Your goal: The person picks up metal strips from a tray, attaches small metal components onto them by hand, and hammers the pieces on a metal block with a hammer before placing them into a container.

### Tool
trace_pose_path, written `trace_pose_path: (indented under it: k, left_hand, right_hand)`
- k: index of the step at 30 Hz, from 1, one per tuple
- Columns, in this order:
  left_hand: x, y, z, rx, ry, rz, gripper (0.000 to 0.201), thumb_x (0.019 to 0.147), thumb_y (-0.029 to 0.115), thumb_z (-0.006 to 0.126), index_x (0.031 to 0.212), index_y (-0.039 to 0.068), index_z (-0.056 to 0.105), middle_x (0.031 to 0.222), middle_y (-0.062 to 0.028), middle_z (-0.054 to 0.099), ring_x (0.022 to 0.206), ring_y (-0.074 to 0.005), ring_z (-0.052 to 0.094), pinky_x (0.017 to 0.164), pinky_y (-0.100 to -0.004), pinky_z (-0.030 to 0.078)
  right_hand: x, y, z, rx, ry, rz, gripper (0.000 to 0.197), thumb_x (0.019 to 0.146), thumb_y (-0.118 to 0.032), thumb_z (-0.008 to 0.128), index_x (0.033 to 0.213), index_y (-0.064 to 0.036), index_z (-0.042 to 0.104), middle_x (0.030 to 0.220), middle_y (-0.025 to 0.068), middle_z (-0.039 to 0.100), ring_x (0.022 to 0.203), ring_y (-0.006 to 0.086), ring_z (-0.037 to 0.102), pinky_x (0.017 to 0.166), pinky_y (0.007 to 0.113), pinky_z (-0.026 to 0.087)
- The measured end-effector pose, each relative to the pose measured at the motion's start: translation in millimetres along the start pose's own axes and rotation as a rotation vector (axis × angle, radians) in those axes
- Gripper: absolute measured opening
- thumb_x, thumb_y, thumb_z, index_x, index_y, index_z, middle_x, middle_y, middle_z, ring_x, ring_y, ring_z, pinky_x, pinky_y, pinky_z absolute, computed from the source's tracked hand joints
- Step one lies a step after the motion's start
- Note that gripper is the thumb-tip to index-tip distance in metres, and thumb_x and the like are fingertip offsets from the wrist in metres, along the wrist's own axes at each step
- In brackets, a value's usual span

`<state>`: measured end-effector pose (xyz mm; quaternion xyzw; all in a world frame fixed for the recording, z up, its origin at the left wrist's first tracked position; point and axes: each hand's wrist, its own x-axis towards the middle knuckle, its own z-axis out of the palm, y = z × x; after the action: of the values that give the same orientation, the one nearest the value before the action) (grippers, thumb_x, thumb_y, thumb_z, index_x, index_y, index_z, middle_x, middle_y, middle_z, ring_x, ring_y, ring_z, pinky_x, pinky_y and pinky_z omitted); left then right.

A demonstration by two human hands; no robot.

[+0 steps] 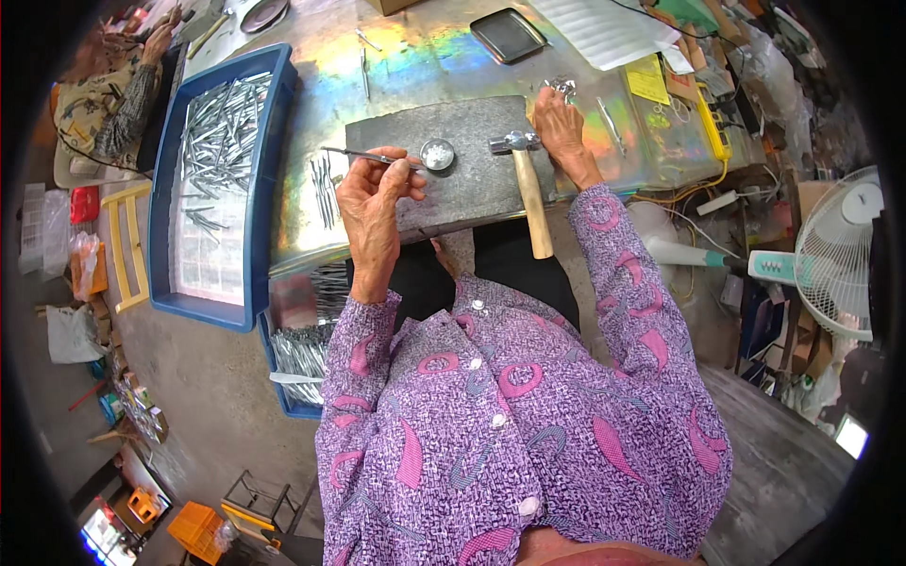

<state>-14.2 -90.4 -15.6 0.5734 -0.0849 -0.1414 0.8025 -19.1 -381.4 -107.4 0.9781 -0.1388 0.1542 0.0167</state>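
Observation:
My left hand [371, 203] pinches a slim dark metal rod [351, 153] between thumb and fingers, above the left side of a grey metal plate [462, 203]. Just beyond those fingertips, a small round dish [436, 155] with white bits in it rests on the plate. A hammer [530, 193] lies on the right part, its steel head away from me and wooden handle over the near edge. My right hand [563, 132] reaches past the hammer, fingers bent down at a little heap of shiny metal pieces [561, 87]. What its fingertips hold is hidden.
A blue tray [255, 189] of slim metal pieces stands at left, with several dark rods [324, 193] beside it. Further back sits a dark rectangular tray [510, 36]. A yellow power strip [714, 127] lies right, near a white fan [840, 255]. Another person's arm [132, 113] shows far left.

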Motion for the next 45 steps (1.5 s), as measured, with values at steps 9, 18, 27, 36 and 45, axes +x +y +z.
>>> trace_pose_path:
  k: [9,18,27,36,45]
  left_hand:
    - [7,3,-5,-0.064,0.03,-0.023,0.019,0.085,0.01,0.06,0.098,-0.003,0.056,0.087,-0.0137,0.063,0.071,-0.0157,0.062,0.059,-0.0237,0.051]
    - [13,3,-6,-0.222,0.002,-0.138,0.02,0.086,0.009,0.057,0.1,-0.005,0.053,0.088,-0.0154,0.062,0.072,-0.0178,0.064,0.058,-0.0239,0.054]
    - [8,4,-5,-0.398,-0.05,-0.258,0.019,0.088,0.009,0.054,0.1,-0.005,0.054,0.086,-0.015,0.063,0.071,-0.0181,0.065,0.058,-0.0238,0.055]
    - [4,1,-3,-0.541,-0.087,-0.337,0.017,0.088,0.009,0.054,0.099,-0.004,0.055,0.084,-0.0148,0.064,0.071,-0.0183,0.064,0.061,-0.0248,0.056]
    - [2,-3,-6,-0.663,-0.096,-0.382,0.019,0.087,0.009,0.055,0.1,-0.005,0.055,0.085,-0.0153,0.063,0.074,-0.019,0.065,0.063,-0.0252,0.056]
  right_hand:
    - [1,34,-7,0.816,0.004,0.257,0.018,0.08,-0.011,0.051,0.087,0.0058,0.053,0.072,0.0178,0.061,0.067,0.0269,0.061,0.057,0.036,0.047]
    - [-30,-63,-129,1.852,-0.297,0.38,0.013,0.085,-0.005,0.054,0.094,0.0044,0.053,0.074,0.0038,0.053,0.058,0.0064,0.046,0.048,0.018,0.035]
    - [-40,-118,-130,2.02,-0.549,0.294,0.012,0.084,-0.001,0.053,0.094,0.0041,0.056,0.072,0.0033,0.055,0.056,0.0062,0.049,0.047,0.019,0.037]
    - [-45,-127,-131,1.973,-0.422,0.295,0.016,0.083,-0.003,0.054,0.097,0.0045,0.055,0.072,0.0035,0.058,0.057,0.0045,0.05,0.048,0.017,0.039]
    - [-48,-132,-135,1.942,-0.391,0.27,0.015,0.084,-0.004,0.055,0.097,0.0029,0.055,0.074,0.0033,0.058,0.057,0.0036,0.05,0.048,0.016,0.038]
